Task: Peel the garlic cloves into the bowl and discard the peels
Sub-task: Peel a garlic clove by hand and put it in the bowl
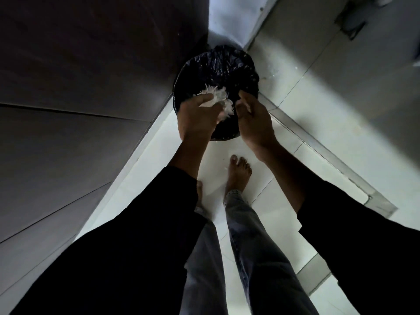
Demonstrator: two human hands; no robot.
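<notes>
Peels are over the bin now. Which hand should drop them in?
Left. The left hand holds the white garlic peels directly above the black-lined bin. The right hand hovers beside them, seemingly holding nothing; it could brush off stuck bits.

The mouth of the black-lined bin (216, 71) lay open from above. It was hemmed on the left by a dark cabinet face (79, 76) and behind by the wall (225, 19); bare floor (318, 105) was left on the right.
</notes>
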